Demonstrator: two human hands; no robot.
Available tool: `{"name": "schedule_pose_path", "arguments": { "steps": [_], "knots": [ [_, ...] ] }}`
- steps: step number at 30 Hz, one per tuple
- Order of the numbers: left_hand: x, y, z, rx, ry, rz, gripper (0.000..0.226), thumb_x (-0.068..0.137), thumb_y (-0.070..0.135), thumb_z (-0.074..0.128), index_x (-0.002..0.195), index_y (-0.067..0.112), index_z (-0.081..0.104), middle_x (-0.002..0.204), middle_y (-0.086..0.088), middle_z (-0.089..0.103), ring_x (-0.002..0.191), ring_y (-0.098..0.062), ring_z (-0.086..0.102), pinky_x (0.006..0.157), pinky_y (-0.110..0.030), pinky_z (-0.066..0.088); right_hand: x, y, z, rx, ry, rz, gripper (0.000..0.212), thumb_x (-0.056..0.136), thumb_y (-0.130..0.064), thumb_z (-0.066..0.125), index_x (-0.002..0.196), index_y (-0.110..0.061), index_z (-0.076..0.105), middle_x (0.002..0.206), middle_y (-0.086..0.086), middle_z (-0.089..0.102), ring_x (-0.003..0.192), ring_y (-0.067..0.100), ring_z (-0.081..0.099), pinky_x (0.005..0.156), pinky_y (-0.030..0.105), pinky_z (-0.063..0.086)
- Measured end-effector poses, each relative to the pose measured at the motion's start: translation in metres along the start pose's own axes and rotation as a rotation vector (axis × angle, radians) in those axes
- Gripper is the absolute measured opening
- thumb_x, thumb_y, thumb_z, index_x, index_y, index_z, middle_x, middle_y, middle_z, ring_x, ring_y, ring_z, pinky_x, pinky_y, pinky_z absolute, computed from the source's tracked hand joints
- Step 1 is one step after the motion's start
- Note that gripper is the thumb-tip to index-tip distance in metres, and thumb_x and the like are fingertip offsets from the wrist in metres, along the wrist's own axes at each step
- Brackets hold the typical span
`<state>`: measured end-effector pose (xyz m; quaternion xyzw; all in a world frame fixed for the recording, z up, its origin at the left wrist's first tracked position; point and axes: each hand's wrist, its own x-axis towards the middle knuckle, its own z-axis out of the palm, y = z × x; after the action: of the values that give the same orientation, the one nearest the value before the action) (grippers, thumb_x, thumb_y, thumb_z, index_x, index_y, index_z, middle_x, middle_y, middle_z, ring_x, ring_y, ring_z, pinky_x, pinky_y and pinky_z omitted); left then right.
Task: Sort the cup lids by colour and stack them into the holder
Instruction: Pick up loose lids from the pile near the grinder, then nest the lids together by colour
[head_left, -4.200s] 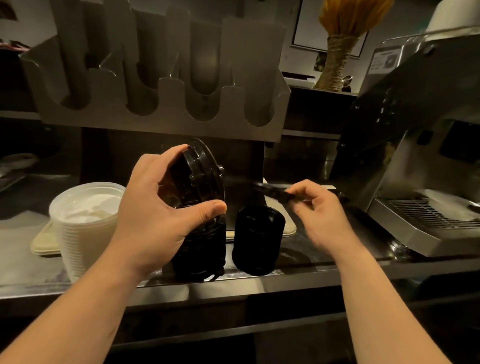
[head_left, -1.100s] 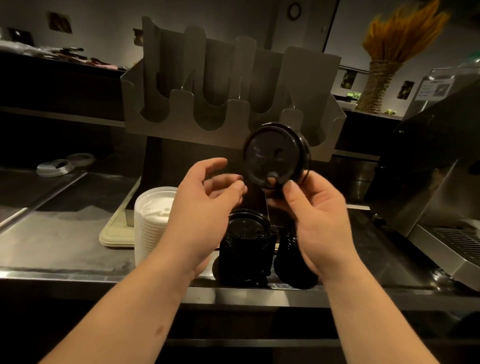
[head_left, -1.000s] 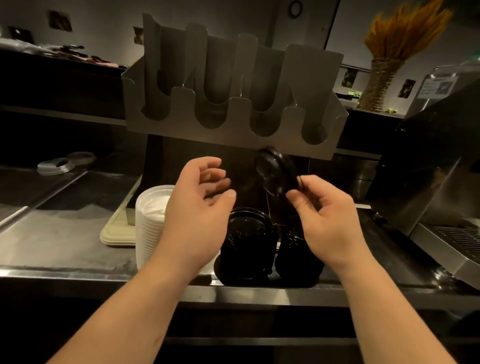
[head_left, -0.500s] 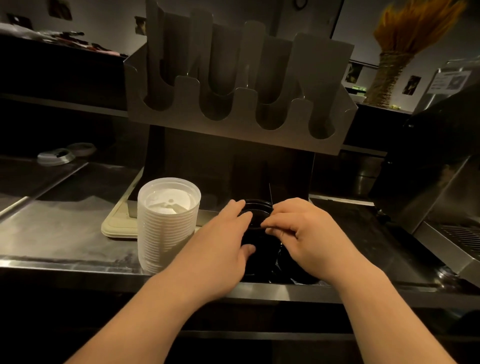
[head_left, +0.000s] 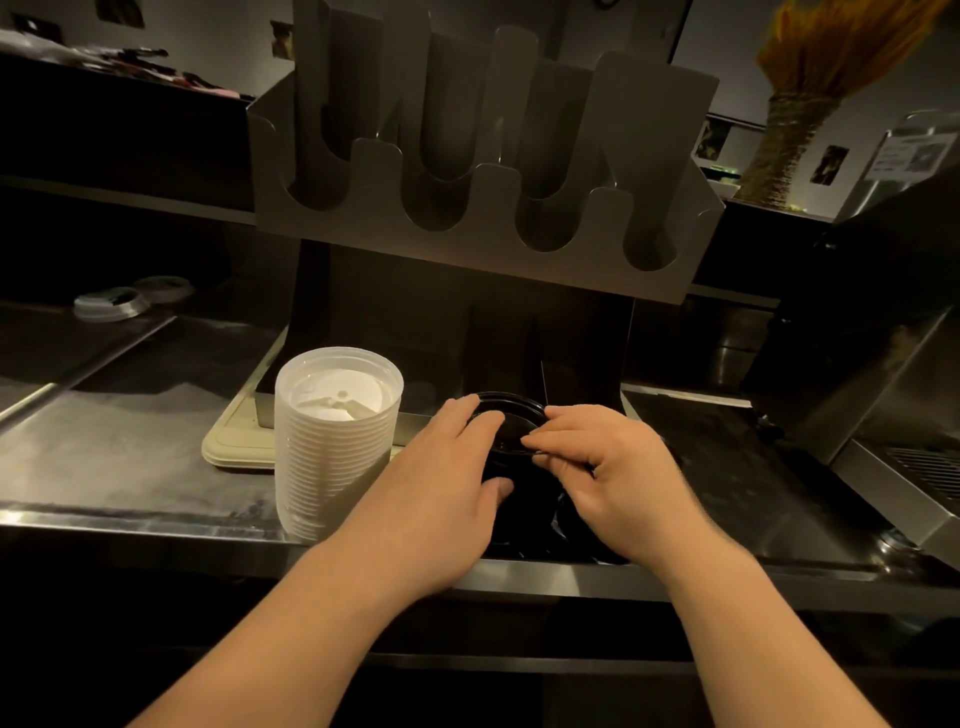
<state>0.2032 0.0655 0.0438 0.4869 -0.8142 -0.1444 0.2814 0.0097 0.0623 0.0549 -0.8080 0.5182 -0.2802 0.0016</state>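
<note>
A stack of black lids (head_left: 511, 413) stands on the steel counter near its front edge. My left hand (head_left: 447, 478) grips that stack from the left, fingers over the top rim and thumb on its side. My right hand (head_left: 615, 478) pinches the rim of the top black lid from the right. A second black stack (head_left: 563, 519) is mostly hidden under my right hand. A tall stack of white lids (head_left: 337, 447) stands to the left. The grey four-slot lid holder (head_left: 483, 244) hangs above, and its visible slots hold nothing.
A cream tray (head_left: 234, 444) lies behind the white stack. Two loose white lids (head_left: 111, 304) sit far left on the counter. A steel coffee machine (head_left: 883, 374) fills the right side. A vase of dried grass (head_left: 789, 130) stands behind it.
Both hands dropped from in front of the holder to the black stack. The black lid my right hand held up is now down at the top of that stack.
</note>
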Motion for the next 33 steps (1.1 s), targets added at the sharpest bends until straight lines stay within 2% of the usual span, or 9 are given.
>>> {"name": "schedule_pose_path", "arguments": {
  "steps": [5,12,15,17,20,22,25,29,33],
  "knots": [
    [0.001,-0.003,0.005,0.069,-0.068,-0.019,0.065,0.101,0.042,0.052,0.156,0.031,0.018,0.168,0.009,-0.008,0.152,-0.009,-0.015,0.106,-0.021,0.000,-0.001,-0.008,-0.004,-0.059,-0.094,0.032,0.031,0.099,-0.020,0.060,0.127,-0.030,0.068,0.131,-0.015,0.063,0.130,-0.007,0.038,0.110,0.015,0.026],
    [-0.001,0.001,-0.003,-0.014,-0.052,0.019,0.073,0.099,0.040,0.057,0.157,0.034,0.013,0.167,0.014,-0.010,0.151,-0.006,-0.016,0.109,-0.021,-0.001,-0.003,-0.011,-0.018,0.032,-0.138,0.119,0.053,0.092,-0.018,0.065,0.140,-0.036,0.055,0.146,-0.018,0.051,0.144,-0.003,0.031,0.122,0.038,0.029],
    [-0.004,0.008,-0.027,-0.137,0.098,0.085,0.062,0.098,0.035,0.058,0.153,0.038,0.028,0.161,0.025,0.017,0.145,0.010,0.010,0.111,-0.008,0.006,-0.001,-0.026,-0.025,0.133,0.080,0.053,0.047,0.088,-0.009,0.066,0.128,-0.034,0.062,0.129,-0.023,0.060,0.133,-0.005,0.045,0.114,0.035,0.042],
    [-0.007,0.005,-0.050,-0.218,0.236,0.130,0.046,0.096,0.029,0.062,0.140,0.038,0.049,0.135,0.031,0.045,0.124,0.021,0.035,0.104,0.000,0.029,0.005,-0.048,-0.026,0.203,0.267,-0.012,0.034,0.089,-0.008,0.065,0.115,-0.031,0.067,0.111,-0.022,0.066,0.114,0.000,0.060,0.096,0.027,0.054],
    [-0.018,-0.019,-0.089,-0.265,0.472,0.145,0.019,0.095,0.021,0.065,0.111,0.031,0.066,0.100,0.025,0.061,0.103,0.006,0.057,0.087,-0.007,0.046,0.017,-0.109,-0.015,0.400,0.356,-0.140,0.019,0.091,-0.018,0.062,0.103,-0.031,0.069,0.094,-0.018,0.069,0.098,0.005,0.066,0.079,0.016,0.054],
    [-0.028,-0.047,-0.116,-0.257,0.567,0.089,0.009,0.095,0.019,0.065,0.098,0.027,0.069,0.089,0.019,0.066,0.092,-0.001,0.063,0.079,-0.014,0.051,0.032,-0.157,0.008,0.513,0.280,-0.215,0.015,0.087,-0.027,0.060,0.098,-0.035,0.067,0.096,-0.020,0.068,0.095,0.005,0.066,0.076,0.012,0.052],
    [-0.046,-0.107,-0.152,-0.254,0.573,-0.069,0.008,0.092,0.019,0.068,0.091,0.026,0.072,0.080,0.012,0.069,0.081,-0.004,0.066,0.073,-0.025,0.056,0.065,-0.219,0.060,0.643,0.133,-0.218,0.018,0.088,-0.018,0.065,0.093,-0.035,0.068,0.091,-0.022,0.067,0.091,0.003,0.065,0.075,0.011,0.049],
    [-0.062,-0.209,-0.189,-0.053,0.567,-0.426,0.008,0.086,0.031,0.075,0.080,0.029,0.071,0.073,0.012,0.069,0.074,-0.002,0.064,0.071,-0.032,0.056,0.124,-0.275,0.137,0.773,-0.014,-0.014,0.021,0.093,-0.012,0.064,0.084,-0.031,0.067,0.081,-0.018,0.066,0.081,0.000,0.062,0.066,0.011,0.048],
    [-0.072,-0.298,-0.208,0.108,0.561,-0.688,0.024,0.089,0.040,0.069,0.073,0.023,0.065,0.063,0.007,0.063,0.064,-0.005,0.057,0.054,-0.024,0.038,0.195,-0.301,0.217,0.671,-0.096,0.238,0.012,0.093,-0.020,0.060,0.088,-0.029,0.067,0.085,-0.011,0.067,0.082,0.007,0.062,0.068,0.023,0.048]
  ]
}}
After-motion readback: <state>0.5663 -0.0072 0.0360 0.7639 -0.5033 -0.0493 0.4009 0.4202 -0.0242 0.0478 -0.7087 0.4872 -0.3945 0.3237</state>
